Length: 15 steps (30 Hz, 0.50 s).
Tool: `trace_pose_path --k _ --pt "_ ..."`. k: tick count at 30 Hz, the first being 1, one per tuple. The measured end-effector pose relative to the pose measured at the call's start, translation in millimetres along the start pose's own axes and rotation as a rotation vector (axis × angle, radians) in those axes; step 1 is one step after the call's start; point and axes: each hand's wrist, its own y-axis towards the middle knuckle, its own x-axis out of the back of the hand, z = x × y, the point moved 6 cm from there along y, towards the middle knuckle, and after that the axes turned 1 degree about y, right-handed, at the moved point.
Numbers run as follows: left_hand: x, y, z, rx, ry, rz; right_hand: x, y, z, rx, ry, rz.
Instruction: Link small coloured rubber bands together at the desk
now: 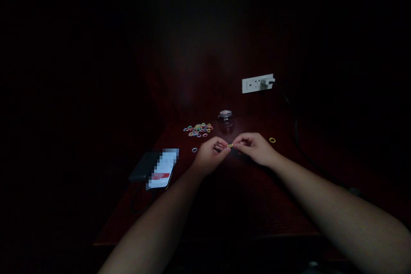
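- Yellow band (230, 146) was seen, in the head view, suspended between the left hand (209, 155) and the right hand (256, 149).
- Both hands were narrowed to a pinch, thumb towards finger, with the band held at opposite ends; how hard it was being pulled could not be told.
- By its small, thin outline, the band was judged to be very light and soft, probably elastic, and not easily broken unless overstretched.
- Slipperiness could not be read in the dim light; so slim an edge was thought easy to lose from a slack pinch.
- The surest hold was judged to be at the two ends, with thumb and forefinger, the middle being left free.
- Beyond the hands, a lidded jar (226, 122) was seen; beyond the left hand, a pile of coloured bands (199, 129) was spread.
- To the right hand's right, a loose yellow band (272, 140) was seen lying on the table (250, 209).
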Motion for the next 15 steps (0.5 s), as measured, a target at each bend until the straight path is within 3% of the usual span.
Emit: trace_pose_path --k 15 --pt "-5.0 -0.7 -1.9 0.029 -0.044 0.049 0.6 -0.5 2.6 0.077 -0.165 -0.009"
